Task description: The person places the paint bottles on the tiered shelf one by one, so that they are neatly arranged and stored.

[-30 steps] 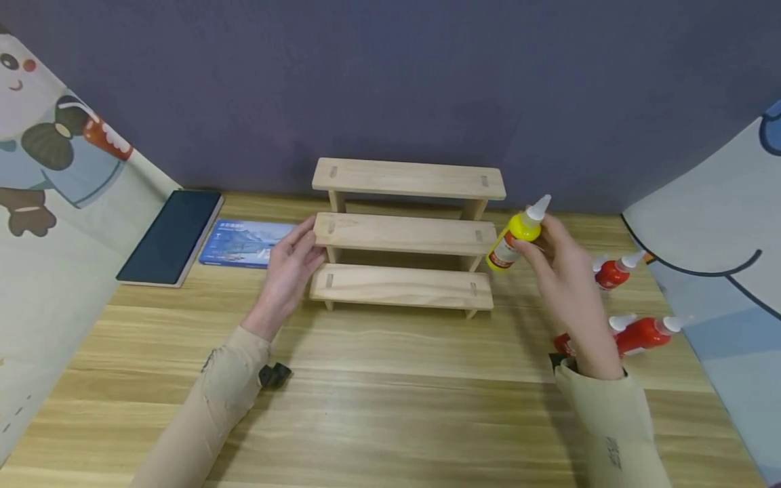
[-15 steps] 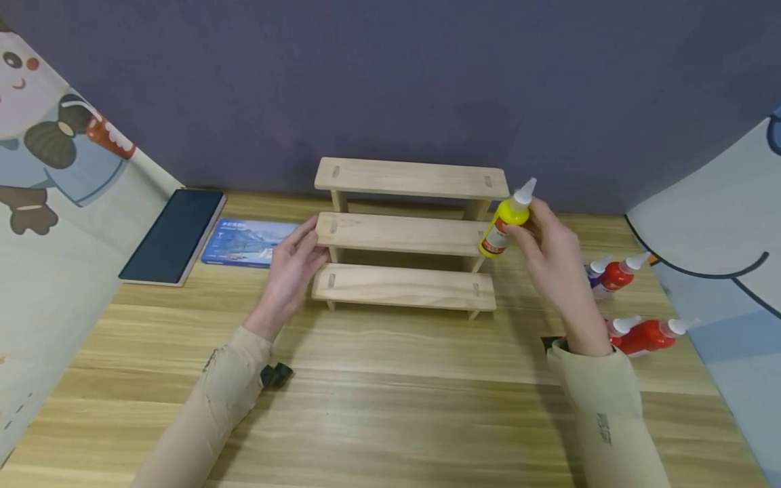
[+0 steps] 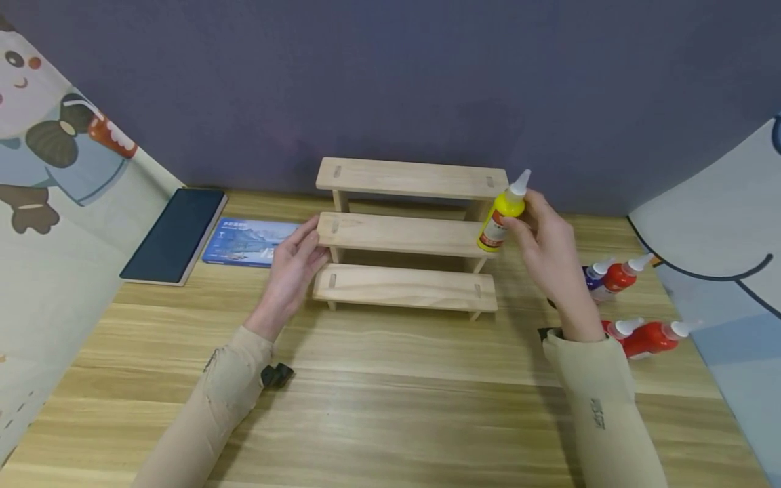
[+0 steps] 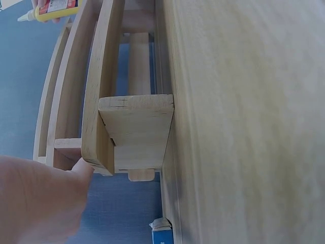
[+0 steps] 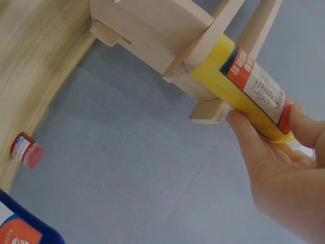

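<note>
A pale wooden three-step stand (image 3: 403,234) is set against the dark back wall. At the left end of its middle step, my left hand (image 3: 295,261) grips the board's edge; part of the fingers is hidden by the wood. My right hand (image 3: 549,251) pinches a yellow paint bottle (image 3: 495,230) with a white pointed cap, leaning with its nozzle up and to the right. In the right wrist view the bottle's base (image 5: 210,63) overlaps the right end of a step, and the thumb and fingers hold it near the cap.
Red bottles (image 3: 651,337) and a dark blue one (image 3: 593,274) stand on the wooden table (image 3: 396,407) at right. A blue flat box (image 3: 244,240) and a dark-covered book (image 3: 173,237) lie at left. Printed panels flank both sides.
My right hand has carried the yellow bottle left and slightly upward, from beside the stand to the right end of its middle step. The left hand stays at the stand.
</note>
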`<state>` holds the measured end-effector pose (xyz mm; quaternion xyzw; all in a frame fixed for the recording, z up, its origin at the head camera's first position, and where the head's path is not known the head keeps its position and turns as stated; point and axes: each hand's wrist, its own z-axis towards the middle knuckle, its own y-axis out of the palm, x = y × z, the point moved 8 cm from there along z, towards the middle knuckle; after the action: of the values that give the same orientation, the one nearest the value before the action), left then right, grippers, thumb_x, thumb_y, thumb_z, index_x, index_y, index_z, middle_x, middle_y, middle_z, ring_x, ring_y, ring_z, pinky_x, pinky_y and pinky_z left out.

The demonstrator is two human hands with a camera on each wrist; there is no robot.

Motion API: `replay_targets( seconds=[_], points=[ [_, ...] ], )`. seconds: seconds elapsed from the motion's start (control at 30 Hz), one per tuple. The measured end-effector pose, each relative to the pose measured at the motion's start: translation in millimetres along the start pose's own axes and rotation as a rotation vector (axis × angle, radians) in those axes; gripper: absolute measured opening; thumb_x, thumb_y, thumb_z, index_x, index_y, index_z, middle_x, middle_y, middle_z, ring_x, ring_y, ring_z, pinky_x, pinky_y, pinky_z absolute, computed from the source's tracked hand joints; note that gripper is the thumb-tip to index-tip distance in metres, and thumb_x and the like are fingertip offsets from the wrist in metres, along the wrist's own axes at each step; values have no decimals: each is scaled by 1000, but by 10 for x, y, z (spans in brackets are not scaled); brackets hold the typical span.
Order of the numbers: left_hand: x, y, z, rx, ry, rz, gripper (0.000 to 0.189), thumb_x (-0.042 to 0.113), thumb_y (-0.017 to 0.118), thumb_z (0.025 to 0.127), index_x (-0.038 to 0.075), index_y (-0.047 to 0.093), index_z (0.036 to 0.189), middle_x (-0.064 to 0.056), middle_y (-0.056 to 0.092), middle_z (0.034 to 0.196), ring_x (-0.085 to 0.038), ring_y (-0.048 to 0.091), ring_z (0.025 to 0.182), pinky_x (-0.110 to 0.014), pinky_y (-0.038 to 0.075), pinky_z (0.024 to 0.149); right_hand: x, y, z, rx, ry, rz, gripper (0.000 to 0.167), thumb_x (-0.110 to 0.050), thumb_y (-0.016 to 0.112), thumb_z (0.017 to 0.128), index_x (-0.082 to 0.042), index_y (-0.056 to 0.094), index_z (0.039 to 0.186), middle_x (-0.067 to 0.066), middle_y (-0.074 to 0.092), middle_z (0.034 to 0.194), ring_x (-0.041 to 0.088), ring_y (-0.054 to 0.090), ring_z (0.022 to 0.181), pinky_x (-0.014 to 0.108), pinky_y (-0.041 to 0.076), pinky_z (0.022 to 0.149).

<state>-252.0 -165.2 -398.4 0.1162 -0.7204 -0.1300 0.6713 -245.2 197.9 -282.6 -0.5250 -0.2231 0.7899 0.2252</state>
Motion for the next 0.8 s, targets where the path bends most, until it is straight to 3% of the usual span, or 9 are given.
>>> replay_targets(
  seconds=[0.67, 0.8],
  points=[
    [4, -2, -23, -5, -4, 22, 54, 13, 37, 118, 4, 24, 169, -19, 29, 173, -35, 36, 156, -34, 39, 125, 54, 52, 34, -63, 36, 32, 47, -8, 57, 112, 7, 43, 155, 28, 56, 150, 41, 53, 142, 60, 47, 115],
    [8, -5, -22, -5, -3, 20, 54, 14, 38, 118, 5, 24, 169, -19, 29, 172, -35, 37, 155, -34, 40, 124, 66, 40, 15, -56, 46, 27, 54, -9, 60, 111, 5, 39, 159, 27, 52, 155, 40, 51, 145, 60, 47, 116]
  ],
)
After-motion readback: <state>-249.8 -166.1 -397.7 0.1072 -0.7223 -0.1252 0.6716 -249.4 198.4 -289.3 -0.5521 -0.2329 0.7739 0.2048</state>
